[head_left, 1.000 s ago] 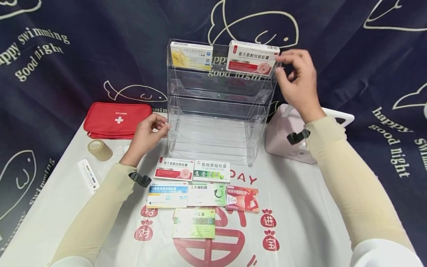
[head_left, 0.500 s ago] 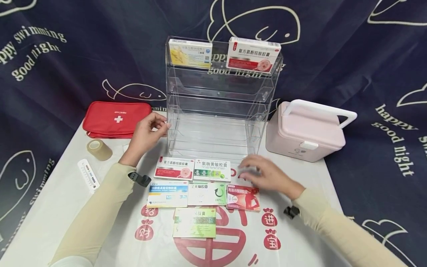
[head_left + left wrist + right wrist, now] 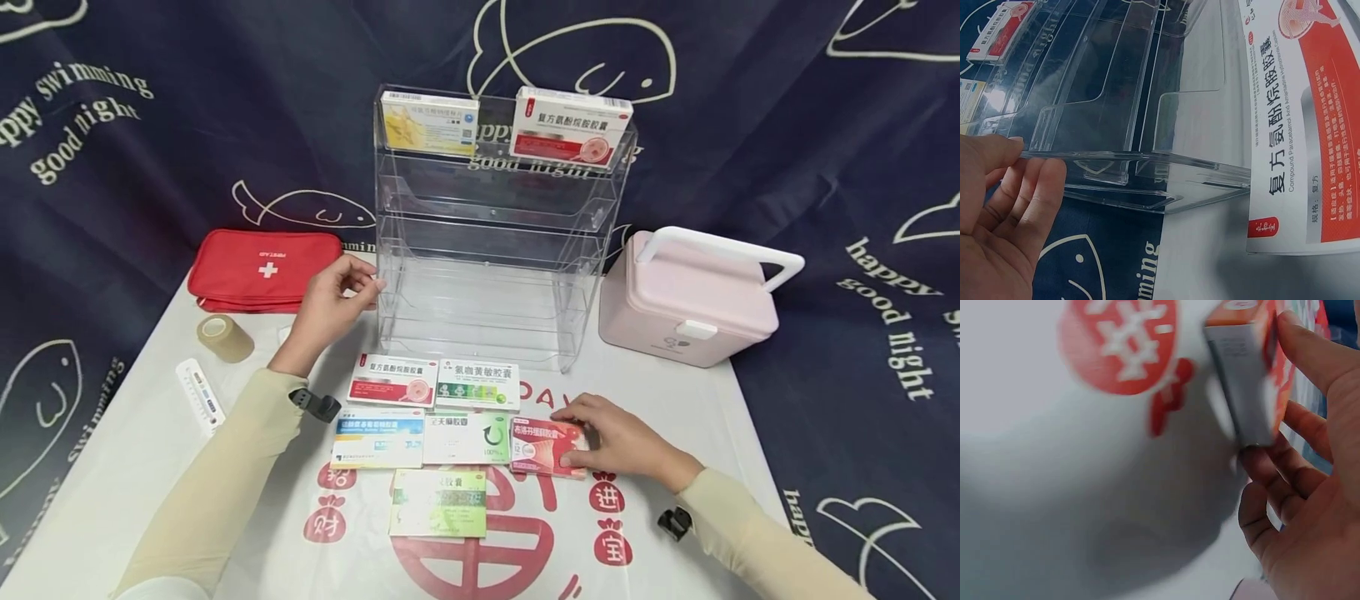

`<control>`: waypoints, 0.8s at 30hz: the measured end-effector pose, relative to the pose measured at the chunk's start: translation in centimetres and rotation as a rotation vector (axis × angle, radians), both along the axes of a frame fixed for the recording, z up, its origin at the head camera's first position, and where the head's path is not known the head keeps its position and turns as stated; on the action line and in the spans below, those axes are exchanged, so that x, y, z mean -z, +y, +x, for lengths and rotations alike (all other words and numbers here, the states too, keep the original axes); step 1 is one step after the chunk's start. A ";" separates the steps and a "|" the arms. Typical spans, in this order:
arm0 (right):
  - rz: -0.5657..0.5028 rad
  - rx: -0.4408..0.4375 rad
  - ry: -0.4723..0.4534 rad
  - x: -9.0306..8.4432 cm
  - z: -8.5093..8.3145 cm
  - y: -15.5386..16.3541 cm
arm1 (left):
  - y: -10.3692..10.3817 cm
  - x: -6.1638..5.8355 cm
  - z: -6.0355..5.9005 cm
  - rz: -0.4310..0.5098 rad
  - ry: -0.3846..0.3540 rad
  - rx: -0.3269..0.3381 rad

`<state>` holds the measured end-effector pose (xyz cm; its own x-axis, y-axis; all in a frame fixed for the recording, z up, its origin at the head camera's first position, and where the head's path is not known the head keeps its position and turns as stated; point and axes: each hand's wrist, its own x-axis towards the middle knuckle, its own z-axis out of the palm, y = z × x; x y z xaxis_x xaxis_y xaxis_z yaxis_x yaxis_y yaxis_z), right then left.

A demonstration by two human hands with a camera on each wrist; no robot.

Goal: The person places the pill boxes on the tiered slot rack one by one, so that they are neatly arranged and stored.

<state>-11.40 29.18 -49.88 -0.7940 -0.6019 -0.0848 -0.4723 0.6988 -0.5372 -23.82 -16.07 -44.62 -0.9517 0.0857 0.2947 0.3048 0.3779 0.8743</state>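
Note:
With thumb and fingertips, my left hand [image 3: 327, 304] pinches the left side edge of a clear acrylic display rack [image 3: 480, 312]; the left wrist view shows the thumb above that edge and the fingers below. A red medicine box [image 3: 534, 448] at the right of the laid-out boxes is gripped by my right hand [image 3: 626, 440]. Its thumb lies on the near right part, and its fingers reach round the far side. In the right wrist view, the box's grey-white end [image 3: 1244, 381] faces the camera. On the rack's top tier stand a yellow-white box [image 3: 430, 125] and a red-white box [image 3: 570, 129].
Several medicine boxes lie before the rack, including a blue-white box [image 3: 377, 439] and a green box [image 3: 437, 504]. A red first-aid pouch [image 3: 262, 267], a tan tape roll [image 3: 225, 338] and a thermometer [image 3: 200, 393] are left. A pink case [image 3: 686, 300] stands right.
My right hand has come down from the red-white box on the rack's top tier to the red box on the table and taken hold of it. The left hand stays at the rack's edge.

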 end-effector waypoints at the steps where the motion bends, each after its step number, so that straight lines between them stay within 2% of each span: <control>1: -0.012 0.013 -0.011 0.1 0.2 0.3 | 0.0 0.0 0.0 0.002 0.001 -0.001; 9: -0.174 0.123 -0.051 1.3 1.4 1.8 | 0.0 0.2 -0.1 0.037 0.026 0.011; 17: -0.326 0.202 -0.098 1.8 1.6 2.1 | 0.2 0.2 -0.1 0.042 0.029 0.016; 20: -0.365 0.244 -0.100 0.7 1.9 1.4 | 0.2 0.1 0.0 0.047 0.032 0.016; 24: -0.381 0.283 -0.009 -1.4 2.3 0.2 | 0.1 0.1 0.0 0.046 0.031 0.013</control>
<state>-9.15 29.35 -48.44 -0.9314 -0.3519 0.0927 -0.2864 0.5517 -0.7834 -23.78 -15.93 -44.76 -0.9411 0.0836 0.3277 0.3363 0.3334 0.8807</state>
